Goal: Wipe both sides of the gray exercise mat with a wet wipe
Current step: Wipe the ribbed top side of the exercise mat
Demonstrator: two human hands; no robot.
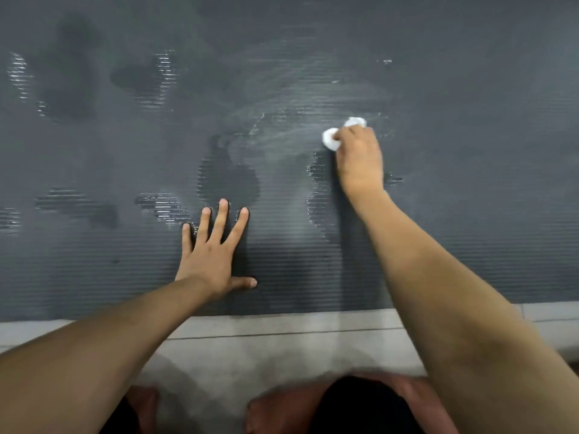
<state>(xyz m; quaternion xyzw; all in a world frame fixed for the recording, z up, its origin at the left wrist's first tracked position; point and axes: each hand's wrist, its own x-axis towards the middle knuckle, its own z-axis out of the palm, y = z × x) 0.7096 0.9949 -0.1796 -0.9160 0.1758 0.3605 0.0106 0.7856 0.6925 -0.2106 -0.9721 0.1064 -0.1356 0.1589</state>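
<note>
- Here we see the gray exercise mat point(438, 230) spread flat on the floor point(282, 327), filling nearly the whole view; its near edge runs straight along a strip of pale floor tile just in front of us.
- The mat's ribbed surface carries dark wet patches point(228, 180) across its middle and left part, and a paler, smeared streak point(282, 133) between those patches and the wiping hand.
- Our two bare forearms reach out over the floor and across the mat's near edge, the left one from the near left corner of the view, the right one from the near right.
- Our left hand point(213, 258) lies palm down on the mat close to its near edge, its fingers point(221, 220) straight and spread wide apart, thumb stretched out to the side.
- Our right hand point(360, 158) sits farther in, toward the mat's middle, pressed down on the surface with its fingers curled around the wet wipe.
- The wet wipe point(332, 138) is a small white wad, bunched under the right hand and touching the mat, with bits of it showing past the fingertips.
</note>
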